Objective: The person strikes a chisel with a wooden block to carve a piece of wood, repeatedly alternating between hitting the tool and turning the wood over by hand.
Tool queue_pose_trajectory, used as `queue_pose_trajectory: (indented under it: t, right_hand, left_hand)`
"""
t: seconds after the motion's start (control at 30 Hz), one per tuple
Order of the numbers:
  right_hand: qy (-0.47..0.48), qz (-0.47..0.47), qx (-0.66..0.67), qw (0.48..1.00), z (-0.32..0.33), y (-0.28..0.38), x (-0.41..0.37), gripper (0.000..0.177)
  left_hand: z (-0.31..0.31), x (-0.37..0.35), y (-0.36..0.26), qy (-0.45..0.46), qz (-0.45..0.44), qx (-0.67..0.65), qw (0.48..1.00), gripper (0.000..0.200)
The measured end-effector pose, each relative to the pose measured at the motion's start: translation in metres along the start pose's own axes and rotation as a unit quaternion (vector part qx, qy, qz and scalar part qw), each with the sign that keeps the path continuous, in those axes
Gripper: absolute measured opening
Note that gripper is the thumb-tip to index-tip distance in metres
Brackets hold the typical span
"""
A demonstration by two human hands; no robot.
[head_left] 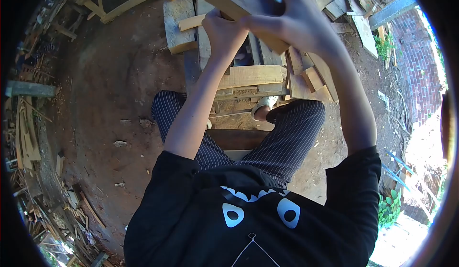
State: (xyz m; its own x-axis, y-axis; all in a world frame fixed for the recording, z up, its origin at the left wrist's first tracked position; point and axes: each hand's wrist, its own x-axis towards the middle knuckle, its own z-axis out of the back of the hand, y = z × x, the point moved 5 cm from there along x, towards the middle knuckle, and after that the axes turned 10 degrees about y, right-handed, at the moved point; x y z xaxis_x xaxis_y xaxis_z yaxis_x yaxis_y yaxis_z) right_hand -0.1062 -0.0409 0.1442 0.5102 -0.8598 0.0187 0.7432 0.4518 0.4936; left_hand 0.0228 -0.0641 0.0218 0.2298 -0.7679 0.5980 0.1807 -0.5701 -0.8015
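Both hands are up at the top of the head view, around a thick wooden board (221,0) held tilted above a workbench. My left hand (224,32) is closed at the board's near edge, its fingers partly hidden behind the wood. With thumb and fingers spread round it, my right hand (291,22) grips the board's right side. The board's far end runs out of the frame. Just below the hands, a curved wooden piece (251,77) lies across the near end of the bench.
Wooden offcuts (313,78) lie at the bench's right side, and a thick plank (180,23) at its left. A wooden frame (119,10) stands on the dirt floor (105,109) at upper left. Scrap wood (26,138) is piled along the left edge. A brick wall (420,61) rises at right.
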Motion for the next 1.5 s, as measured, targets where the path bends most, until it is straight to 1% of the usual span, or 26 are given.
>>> queue_pose_trajectory:
  t: [0.07, 0.13, 0.17, 0.23, 0.27, 0.37, 0.4, 0.43, 0.5, 0.53, 0.63, 0.67, 0.77, 0.8, 0.83, 0.9, 0.93, 1.03, 1.07, 1.17, 1.2, 1.3, 1.37, 1.43, 1.47, 1.5]
  right_hand:
    - [-0.004, -0.009, 0.05, 0.999, 0.013, 0.003, -0.006, 0.095]
    - [0.01, 0.015, 0.227, 0.974, 0.027, 0.025, -0.019, 0.095]
    - [-0.023, 0.063, 0.316, 0.946, 0.023, 0.026, -0.021, 0.096]
    - [-0.021, 0.076, 0.3, 0.951, 0.007, 0.018, -0.019, 0.096]
    - [0.013, 0.044, 0.19, 0.981, -0.002, 0.009, -0.01, 0.097]
    - [-0.063, 0.078, 0.197, 0.975, -0.002, 0.009, -0.014, 0.097]
    - [-0.082, 0.096, 0.29, 0.949, 0.006, 0.02, -0.022, 0.097]
    - [-0.064, 0.081, 0.246, 0.964, 0.011, 0.027, -0.026, 0.096]
    - [-0.027, 0.055, 0.155, 0.986, 0.023, 0.042, -0.033, 0.095]
    - [-0.016, 0.086, 0.036, 0.996, 0.019, 0.045, -0.034, 0.095]
    - [-0.017, 0.088, 0.078, 0.993, 0.019, 0.031, -0.027, 0.094]
    - [-0.032, 0.097, 0.202, 0.974, 0.027, 0.03, -0.036, 0.094]
    - [-0.126, 0.145, 0.222, 0.956, 0.003, 0.008, -0.023, 0.096]
    - [-0.11, 0.129, 0.128, 0.977, -0.004, 0.011, -0.015, 0.097]
    - [-0.075, 0.095, 0.126, 0.985, 0.001, 0.009, -0.017, 0.097]
    - [-0.004, 0.027, 0.114, 0.993, 0.013, 0.018, -0.021, 0.098]
    - [-0.053, 0.058, 0.212, 0.974, 0.02, 0.027, -0.029, 0.098]
    - [-0.092, 0.091, 0.227, 0.965, 0.004, 0.004, -0.015, 0.098]
    - [-0.046, 0.077, 0.141, 0.986, -0.004, -0.007, -0.007, 0.099]
    - [-0.018, 0.115, 0.144, 0.983, 0.021, 0.039, -0.034, 0.101]
    - [-0.083, 0.082, 0.238, 0.964, 0.017, 0.033, -0.03, 0.101]
    - [-0.14, 0.13, 0.245, 0.951, -0.006, 0.003, -0.012, 0.102]
    - [-0.015, 0.08, 0.082, 0.993, -0.015, -0.006, -0.009, 0.104]
    - [-0.017, 0.097, 0.188, 0.977, 0.005, 0.01, -0.02, 0.102]
    - [-0.075, 0.134, 0.292, 0.944, 0.01, 0.016, -0.028, 0.101]
    - [-0.085, 0.117, 0.278, 0.95, 0.008, 0.012, -0.026, 0.099]
  left_hand:
    - [0.0, 0.0, 0.005, 0.011, 0.032, 0.017, 0.999, 0.021]
    - [0.0, 0.001, 0.007, 0.02, 0.045, 0.035, 0.998, 0.02]
    - [0.001, 0.0, 0.007, 0.025, 0.044, 0.046, 0.998, 0.02]
    - [0.004, -0.003, 0.0, 0.005, 0.013, 0.019, 1.0, 0.02]
    - [0.003, -0.004, -0.007, -0.021, -0.019, -0.021, 0.999, 0.02]
    - [-0.001, -0.007, -0.008, 0.013, -0.054, 0.021, 0.998, 0.018]
    - [-0.003, -0.008, -0.006, 0.032, -0.033, 0.053, 0.998, 0.018]
    - [-0.005, -0.009, -0.005, 0.05, -0.01, 0.086, 0.995, 0.017]
    - [-0.005, -0.013, -0.008, 0.037, -0.04, 0.074, 0.996, 0.019]
    - [-0.006, -0.013, -0.01, 0.03, -0.057, 0.068, 0.996, 0.021]
    - [-0.004, -0.007, -0.007, 0.02, -0.046, 0.066, 0.997, 0.021]
    - [-0.002, -0.006, -0.004, 0.016, -0.029, 0.068, 0.997, 0.02]
    - [0.0, -0.007, 0.0, 0.041, 0.037, 0.056, 0.997, 0.019]
    - [0.0, -0.007, -0.004, 0.013, -0.015, 0.05, 0.999, 0.019]
    - [-0.001, -0.008, -0.008, -0.014, -0.066, 0.047, 0.997, 0.019]
    - [0.0, -0.006, 0.0, 0.01, -0.022, 0.05, 0.998, 0.021]
    - [0.0, -0.003, 0.006, 0.034, 0.0, 0.059, 0.998, 0.024]
    - [0.001, -0.008, 0.003, 0.02, 0.004, 0.034, 0.999, 0.024]
    - [0.002, -0.011, -0.003, 0.017, 0.004, 0.03, 0.999, 0.023]
    - [0.001, -0.007, -0.007, 0.041, -0.043, 0.046, 0.997, 0.021]
    - [0.001, -0.008, -0.001, 0.041, -0.033, 0.047, 0.998, 0.021]
    - [0.004, -0.011, 0.004, 0.026, -0.01, 0.025, 0.999, 0.021]
    - [0.005, -0.011, -0.009, 0.008, -0.015, -0.022, 1.0, 0.021]
    - [0.001, -0.01, -0.007, 0.001, -0.046, 0.004, 0.999, 0.022]
    - [0.001, -0.011, -0.002, 0.011, -0.029, 0.014, 0.999, 0.021]
    - [0.001, -0.011, 0.001, 0.021, -0.012, 0.024, 0.999, 0.021]
